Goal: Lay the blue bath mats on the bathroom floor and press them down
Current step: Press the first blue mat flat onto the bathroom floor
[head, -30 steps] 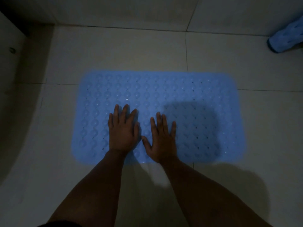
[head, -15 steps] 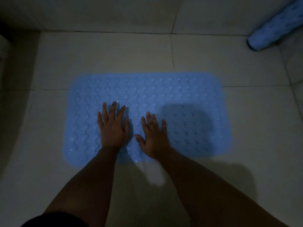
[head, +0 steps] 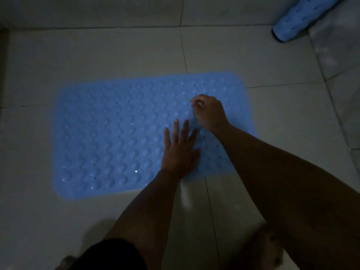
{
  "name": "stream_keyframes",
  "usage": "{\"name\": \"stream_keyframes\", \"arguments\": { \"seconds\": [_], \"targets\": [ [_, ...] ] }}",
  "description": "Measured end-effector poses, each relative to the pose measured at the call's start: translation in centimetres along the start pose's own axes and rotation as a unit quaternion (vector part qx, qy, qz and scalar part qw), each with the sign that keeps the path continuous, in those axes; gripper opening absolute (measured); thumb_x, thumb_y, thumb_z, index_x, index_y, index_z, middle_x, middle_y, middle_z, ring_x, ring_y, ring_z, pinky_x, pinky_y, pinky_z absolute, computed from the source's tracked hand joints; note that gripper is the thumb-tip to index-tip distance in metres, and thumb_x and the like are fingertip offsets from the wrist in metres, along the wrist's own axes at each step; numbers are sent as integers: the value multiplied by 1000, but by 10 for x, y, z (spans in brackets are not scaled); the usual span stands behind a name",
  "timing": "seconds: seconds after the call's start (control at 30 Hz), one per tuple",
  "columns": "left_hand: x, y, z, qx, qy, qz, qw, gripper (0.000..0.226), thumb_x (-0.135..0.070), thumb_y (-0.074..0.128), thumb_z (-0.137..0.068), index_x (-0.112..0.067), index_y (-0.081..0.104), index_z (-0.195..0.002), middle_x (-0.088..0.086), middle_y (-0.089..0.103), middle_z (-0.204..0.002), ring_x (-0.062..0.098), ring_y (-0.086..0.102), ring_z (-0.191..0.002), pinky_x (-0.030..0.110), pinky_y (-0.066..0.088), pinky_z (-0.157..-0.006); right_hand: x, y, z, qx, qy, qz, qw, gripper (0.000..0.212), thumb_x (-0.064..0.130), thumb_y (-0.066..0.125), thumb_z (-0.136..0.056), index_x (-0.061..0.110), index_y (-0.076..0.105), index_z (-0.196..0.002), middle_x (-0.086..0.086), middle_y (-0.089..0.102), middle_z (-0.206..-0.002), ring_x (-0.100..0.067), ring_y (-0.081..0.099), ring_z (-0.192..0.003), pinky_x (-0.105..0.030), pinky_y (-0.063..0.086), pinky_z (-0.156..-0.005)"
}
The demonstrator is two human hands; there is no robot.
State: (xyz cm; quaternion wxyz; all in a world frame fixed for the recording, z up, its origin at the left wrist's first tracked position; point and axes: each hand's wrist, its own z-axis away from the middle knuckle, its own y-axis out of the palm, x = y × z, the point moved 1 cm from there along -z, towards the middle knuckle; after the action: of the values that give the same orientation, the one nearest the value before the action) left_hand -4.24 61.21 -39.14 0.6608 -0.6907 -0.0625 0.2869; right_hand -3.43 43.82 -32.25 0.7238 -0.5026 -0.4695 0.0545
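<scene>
One mat [head: 120,133] down, I'm mid-press: left hand [head: 178,152] flat w/ fingers spread, right hand [head: 209,112] curled, holding nothing afaict. Next: rolled mat [head: 303,15].

The rolled blue mat [head: 303,16] at far right runs off the top edge. The right hand [head: 209,112] has its fingers curled under, so its grip cannot be told. The feet at the near edge are blurred and dark.

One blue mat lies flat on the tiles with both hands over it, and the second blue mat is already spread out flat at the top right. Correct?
Not quite. The head view shows the second mat rolled up at top right, not spread. The flat mat and both hands, left hand and right hand, are as stated.
</scene>
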Motion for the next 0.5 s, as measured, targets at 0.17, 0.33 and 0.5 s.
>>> {"name": "stream_keyframes", "arguments": {
  "seconds": [0.17,0.33,0.5],
  "targets": [
    [-17,20,3,42,-32,-60,997,90,-77,24,-98,-18,16,-165,15,1,-173,40,-9,-159,69,2,-123,-28,-6,7,19,5,2,1000,21,23,58,-95,18,75,-105,-3,77,-108,-22,71,-103,-39,57,-92],
    [-19,19,2,54,-40,-58,996,96,-83,24,-94,-20,12,-166,13,-4,-173,39,-12,-158,68,1,-123,-47,-8,6,20,-26,19,999,27,30,51,-95,19,73,-108,-2,74,-109,-25,68,-105,-42,57,-90],
    [-18,20,-3,57,-33,-47,997,102,-85,25,-93,-17,4,-166,13,-8,-173,37,-15,-158,69,0,-123,-66,-14,13,-3,-27,27,999,30,34,51,-94,17,73,-105,-6,74,-104,-28,68,-101,-42,56,-87]
  ]
}}
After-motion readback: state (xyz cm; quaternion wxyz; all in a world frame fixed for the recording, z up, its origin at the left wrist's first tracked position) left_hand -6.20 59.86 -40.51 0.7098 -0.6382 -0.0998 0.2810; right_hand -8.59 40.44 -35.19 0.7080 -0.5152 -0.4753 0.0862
